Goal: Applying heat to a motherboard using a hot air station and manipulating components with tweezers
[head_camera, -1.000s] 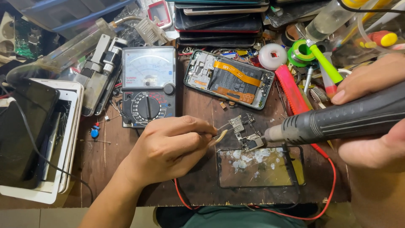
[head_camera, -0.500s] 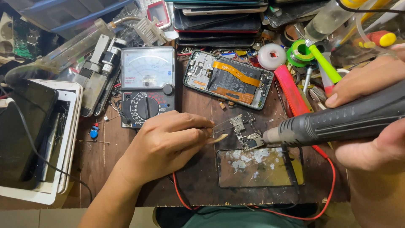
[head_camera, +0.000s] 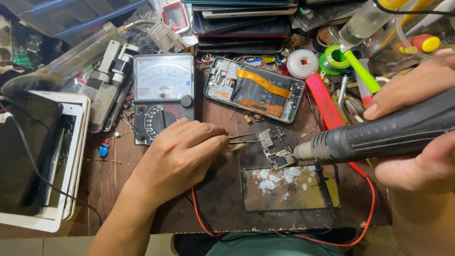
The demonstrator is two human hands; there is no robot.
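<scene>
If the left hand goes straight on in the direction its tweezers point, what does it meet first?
The left hand points its tweezers rightward. They would first meet the small circuit board, which the tips seem to touch already; depth is unclear.

Small circuit board (head_camera: 277, 150) flat on the wooden bench; tweezers (head_camera: 246, 138) pinching it; grey hot-air nozzle (head_camera: 379, 135) aimed at it.

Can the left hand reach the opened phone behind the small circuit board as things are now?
Probably yes: the left hand holds tweezers, but only bare bench lies between it and the opened phone.
</scene>
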